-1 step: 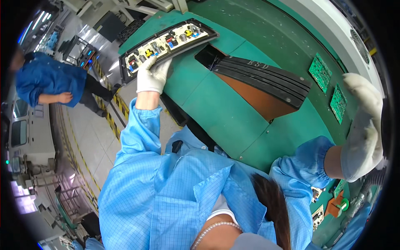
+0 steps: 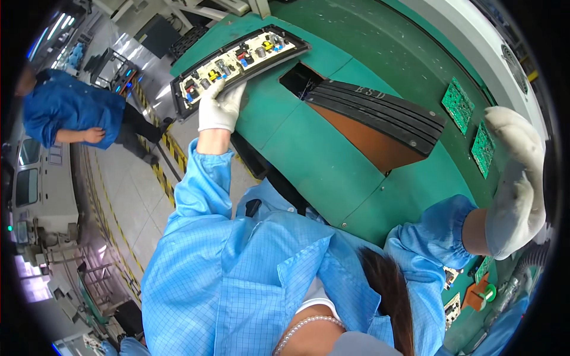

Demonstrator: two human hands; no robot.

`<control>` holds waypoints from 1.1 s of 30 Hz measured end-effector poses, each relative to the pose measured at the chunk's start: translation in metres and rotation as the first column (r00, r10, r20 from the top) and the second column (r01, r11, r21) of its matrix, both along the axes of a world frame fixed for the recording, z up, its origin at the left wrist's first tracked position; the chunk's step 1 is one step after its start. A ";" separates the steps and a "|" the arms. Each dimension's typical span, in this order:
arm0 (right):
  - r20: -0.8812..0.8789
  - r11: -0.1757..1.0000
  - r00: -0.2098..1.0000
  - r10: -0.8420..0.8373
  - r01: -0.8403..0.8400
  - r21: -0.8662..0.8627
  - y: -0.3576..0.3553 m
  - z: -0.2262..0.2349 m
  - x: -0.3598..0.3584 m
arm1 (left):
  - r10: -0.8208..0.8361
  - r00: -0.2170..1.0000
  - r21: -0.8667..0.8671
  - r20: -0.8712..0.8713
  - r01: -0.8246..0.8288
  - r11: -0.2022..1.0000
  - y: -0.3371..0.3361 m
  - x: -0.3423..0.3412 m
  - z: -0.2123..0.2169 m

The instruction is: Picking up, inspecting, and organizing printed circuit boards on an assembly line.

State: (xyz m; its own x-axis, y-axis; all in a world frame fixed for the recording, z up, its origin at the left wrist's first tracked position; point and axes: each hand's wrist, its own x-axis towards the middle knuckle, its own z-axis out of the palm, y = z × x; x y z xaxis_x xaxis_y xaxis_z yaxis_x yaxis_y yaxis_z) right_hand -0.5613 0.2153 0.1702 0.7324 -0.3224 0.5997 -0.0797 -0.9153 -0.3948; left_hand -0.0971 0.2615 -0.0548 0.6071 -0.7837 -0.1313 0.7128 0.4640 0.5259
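Observation:
My left hand, in a white glove, grips the near edge of a long black tray. The thumb lies over the rim, and the fingers beneath it are hidden. In the tray sit pale circuit boards with yellow, blue, red and black components, facing up. My right hand, also gloved in white, is raised at the far right with its fingers stretched out and the thumb apart. Nothing shows in it. Two green circuit boards lie on the green surface just left of its fingertips.
A black-topped, brown-sided block lies across the green bench, beside a rectangular opening. A white machine curves along the far right. Low right are more boards and an orange piece. A person in blue stands left.
The tray and my left hand have shifted very slightly within the picture. My right fingertips have moved a little. Both hands otherwise keep their poses.

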 end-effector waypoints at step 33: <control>-0.451 0.887 0.791 -0.413 0.462 -0.003 -0.052 -0.075 0.106 | -0.445 -0.441 0.057 0.780 -0.657 0.751 0.094 0.047 -0.010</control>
